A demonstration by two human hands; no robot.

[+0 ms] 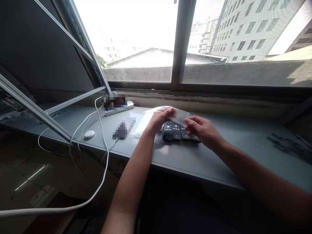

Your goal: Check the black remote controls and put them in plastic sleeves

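A clear plastic bag (pixel 180 116) is stretched in the air between my two hands. My left hand (pixel 161 118) grips its left end, the fingertips slightly smeared by motion. At the opposite end, my right hand (pixel 201 128) pinches the bag's edge between thumb and fingers. Several black remote controls (pixel 176 134) lie side by side on the table just below the bag, and my right hand partly covers the rightmost ones. A pile of clear plastic bags (pixel 143 124) rests on the table behind and left of my left forearm.
The grey table (pixel 226 162) runs along the window. Left on it are a white power strip (pixel 119 109), a white round device (pixel 89 134) and a blurred-out item with a cable. White cables (pixel 106 162) hang over the front edge by a metal frame (pixel 58 128). Dark items (pixel 290 146) lie far right.
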